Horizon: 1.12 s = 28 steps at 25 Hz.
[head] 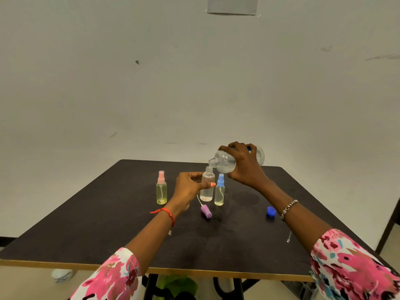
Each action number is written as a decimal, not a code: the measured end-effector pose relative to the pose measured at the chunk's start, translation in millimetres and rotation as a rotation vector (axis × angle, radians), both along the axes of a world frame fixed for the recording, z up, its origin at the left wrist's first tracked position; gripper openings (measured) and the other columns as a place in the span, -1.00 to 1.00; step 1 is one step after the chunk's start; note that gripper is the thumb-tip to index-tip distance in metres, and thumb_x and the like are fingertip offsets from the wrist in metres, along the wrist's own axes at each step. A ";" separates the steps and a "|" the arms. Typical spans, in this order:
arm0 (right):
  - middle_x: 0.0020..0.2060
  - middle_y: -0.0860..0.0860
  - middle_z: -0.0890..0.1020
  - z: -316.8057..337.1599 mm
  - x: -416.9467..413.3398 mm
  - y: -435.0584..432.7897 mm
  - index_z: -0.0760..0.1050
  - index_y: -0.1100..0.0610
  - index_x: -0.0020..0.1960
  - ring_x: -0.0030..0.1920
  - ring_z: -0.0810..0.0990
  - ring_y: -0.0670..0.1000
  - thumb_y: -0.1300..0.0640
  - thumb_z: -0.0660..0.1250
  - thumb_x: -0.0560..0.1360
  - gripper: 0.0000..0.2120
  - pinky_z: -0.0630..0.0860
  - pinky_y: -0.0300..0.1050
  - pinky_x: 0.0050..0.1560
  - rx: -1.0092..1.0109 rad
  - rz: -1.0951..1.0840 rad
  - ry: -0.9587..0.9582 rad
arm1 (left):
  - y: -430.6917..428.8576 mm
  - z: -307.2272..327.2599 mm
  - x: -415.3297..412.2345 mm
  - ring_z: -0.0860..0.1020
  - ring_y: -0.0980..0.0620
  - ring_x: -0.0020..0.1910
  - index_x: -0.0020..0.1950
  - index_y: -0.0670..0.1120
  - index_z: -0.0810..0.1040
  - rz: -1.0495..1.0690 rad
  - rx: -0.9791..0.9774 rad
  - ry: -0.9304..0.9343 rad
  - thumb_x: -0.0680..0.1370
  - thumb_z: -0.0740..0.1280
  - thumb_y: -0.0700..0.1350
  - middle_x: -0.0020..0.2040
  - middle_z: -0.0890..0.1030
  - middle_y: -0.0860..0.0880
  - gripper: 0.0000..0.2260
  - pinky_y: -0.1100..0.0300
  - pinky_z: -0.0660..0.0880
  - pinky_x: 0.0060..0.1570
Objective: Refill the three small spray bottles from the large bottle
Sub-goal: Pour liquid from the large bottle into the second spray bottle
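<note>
My right hand grips the large clear bottle, tipped on its side with its open mouth at the neck of an uncapped small spray bottle. My left hand holds that small bottle upright on the table; it is partly filled with clear liquid. Its purple spray cap with dip tube lies on the table just in front. A blue-capped spray bottle stands right beside it. A pink-capped spray bottle stands to the left.
The large bottle's blue cap lies on the dark table to the right, under my right forearm. A white wall rises behind the table. Below the front edge are a green object and table legs.
</note>
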State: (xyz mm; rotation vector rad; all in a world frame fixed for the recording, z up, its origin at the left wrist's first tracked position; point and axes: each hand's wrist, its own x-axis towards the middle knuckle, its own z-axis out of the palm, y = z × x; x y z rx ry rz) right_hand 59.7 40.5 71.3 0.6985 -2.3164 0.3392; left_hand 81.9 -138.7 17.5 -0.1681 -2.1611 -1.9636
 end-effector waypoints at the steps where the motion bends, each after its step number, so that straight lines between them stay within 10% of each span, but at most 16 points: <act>1: 0.17 0.15 0.50 -0.6 -0.4 0.2 0.40 0.08 0.30 0.24 0.41 0.13 0.14 0.47 0.29 -0.41 0.06 0.08 0.32 0.000 0.001 -0.002 | 0.4 -0.7 -0.9 0.54 0.26 -0.22 -0.08 0.01 0.61 0.002 -0.001 -0.004 0.26 0.54 -0.18 -0.21 0.59 0.14 -0.71 0.35 0.48 -0.24; 15: 0.10 0.10 0.51 -18.2 -17.1 0.9 0.42 0.05 0.25 0.17 0.45 0.10 0.17 0.47 0.24 -0.41 0.12 0.02 0.23 -0.076 0.016 -0.027 | 1.9 -12.3 -10.8 0.54 0.23 -0.17 0.07 -0.08 0.60 -0.001 0.002 -0.043 0.27 0.53 -0.20 -0.17 0.59 0.13 -0.62 0.38 0.48 -0.25; 23: 0.13 0.13 0.54 -20.0 -41.7 9.8 0.38 0.19 0.25 0.06 0.52 0.06 0.18 0.60 0.17 -0.28 0.41 -0.20 -0.04 -0.906 -0.045 -0.176 | -4.0 -19.7 -18.1 0.57 0.27 -0.18 0.01 -0.06 0.62 -0.014 0.022 -0.050 0.26 0.54 -0.21 -0.18 0.62 0.14 -0.65 0.43 0.50 -0.31; 28: 0.19 0.17 0.53 -55.3 -58.3 29.4 0.37 0.21 0.25 0.17 0.51 0.17 0.17 0.59 0.18 -0.28 0.48 0.03 0.17 -1.098 -0.224 -0.332 | -13.2 -28.0 -23.9 0.58 0.25 -0.15 0.00 -0.06 0.63 0.006 0.021 -0.054 0.24 0.54 -0.21 -0.12 0.64 0.07 -0.65 0.40 0.51 -0.26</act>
